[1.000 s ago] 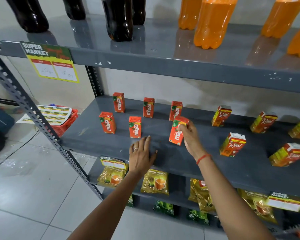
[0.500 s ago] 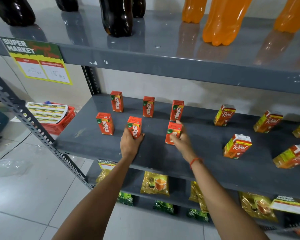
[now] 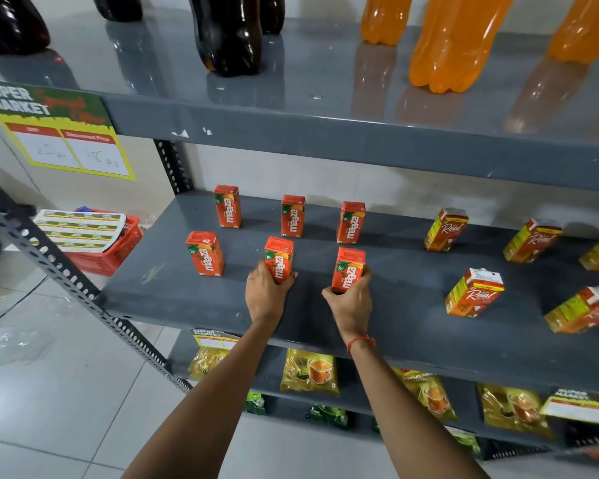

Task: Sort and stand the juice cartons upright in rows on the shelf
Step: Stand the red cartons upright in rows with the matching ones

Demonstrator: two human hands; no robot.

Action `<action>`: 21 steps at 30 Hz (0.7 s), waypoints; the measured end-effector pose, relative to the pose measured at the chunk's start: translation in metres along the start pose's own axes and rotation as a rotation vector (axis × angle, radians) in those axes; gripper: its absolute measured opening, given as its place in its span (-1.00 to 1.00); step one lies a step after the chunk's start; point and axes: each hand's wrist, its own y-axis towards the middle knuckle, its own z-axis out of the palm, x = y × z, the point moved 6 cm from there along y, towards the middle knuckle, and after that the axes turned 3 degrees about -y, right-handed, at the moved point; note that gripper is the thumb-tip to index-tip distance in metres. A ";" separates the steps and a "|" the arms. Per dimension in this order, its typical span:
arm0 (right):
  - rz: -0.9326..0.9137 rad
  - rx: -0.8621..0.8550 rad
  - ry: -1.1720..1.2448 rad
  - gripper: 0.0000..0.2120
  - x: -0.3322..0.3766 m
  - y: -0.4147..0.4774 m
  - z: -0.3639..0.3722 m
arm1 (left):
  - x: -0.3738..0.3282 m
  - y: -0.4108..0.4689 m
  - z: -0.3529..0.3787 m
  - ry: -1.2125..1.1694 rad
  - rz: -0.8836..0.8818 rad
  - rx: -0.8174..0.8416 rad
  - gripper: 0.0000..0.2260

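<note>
On the grey middle shelf (image 3: 173, 295) several orange Maaza cartons stand upright in two rows. The back row has three (image 3: 293, 216). In the front row the left carton (image 3: 205, 253) stands free. My left hand (image 3: 265, 295) grips the front middle Maaza carton (image 3: 279, 255) at its base. My right hand (image 3: 351, 302) grips the front right Maaza carton (image 3: 350, 267), which stands upright on the shelf. To the right, several red-and-yellow Real cartons (image 3: 474, 293) stand tilted at loose angles.
The shelf above (image 3: 325, 133) holds dark and orange soda bottles and carries a price sign (image 3: 63, 133). Tea packets (image 3: 310, 371) fill the shelf below. A perforated steel post (image 3: 66, 274) runs diagonally at left, with a red basket (image 3: 111, 250) behind it.
My right hand brought the tilted Maaza carton down and stood it upright at the front right. My left hand moved from the shelf's front onto the front middle carton.
</note>
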 end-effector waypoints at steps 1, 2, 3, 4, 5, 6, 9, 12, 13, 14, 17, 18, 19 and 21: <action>0.011 -0.007 -0.003 -0.32 0.001 0.000 0.001 | 0.000 0.000 0.000 0.004 -0.001 -0.003 -0.52; 0.016 -0.014 -0.004 -0.32 0.001 0.000 0.001 | 0.000 0.000 -0.001 0.007 0.001 -0.006 -0.51; 0.013 -0.024 -0.005 -0.32 0.002 0.000 0.001 | -0.001 0.001 -0.001 0.011 0.003 -0.005 -0.51; 0.000 -0.041 -0.011 -0.32 0.002 0.001 0.001 | -0.001 0.001 -0.001 0.015 0.009 -0.005 -0.50; -0.022 -0.056 -0.025 -0.32 0.002 0.001 0.001 | -0.001 0.002 0.000 0.020 0.013 -0.004 -0.49; -0.043 -0.066 -0.041 -0.34 0.002 0.002 0.000 | -0.002 0.002 0.000 0.024 0.018 -0.003 -0.47; -0.043 -0.066 -0.058 -0.38 0.000 0.004 0.001 | -0.001 0.003 0.001 0.037 0.017 0.001 -0.44; -0.027 -0.075 -0.045 -0.39 -0.002 0.005 0.001 | -0.001 0.005 0.002 0.055 0.029 0.003 -0.41; -0.023 -0.075 -0.039 -0.38 -0.003 0.006 0.001 | -0.001 0.005 0.003 0.063 0.032 0.008 -0.39; -0.018 -0.075 -0.036 -0.38 -0.005 0.006 0.001 | -0.001 0.006 0.003 0.073 0.036 0.012 -0.37; -0.011 -0.076 -0.032 -0.35 -0.007 0.005 0.001 | -0.001 0.006 0.005 0.102 0.033 0.017 -0.32; -0.009 -0.076 -0.025 -0.35 -0.007 0.005 0.001 | -0.001 0.007 0.005 0.104 0.028 0.015 -0.32; -0.009 -0.076 -0.018 -0.35 -0.007 0.005 0.001 | -0.001 0.007 0.005 0.106 0.024 0.014 -0.32; -0.005 -0.077 -0.015 -0.34 -0.007 0.005 0.002 | -0.001 0.007 0.006 0.113 0.023 0.011 -0.32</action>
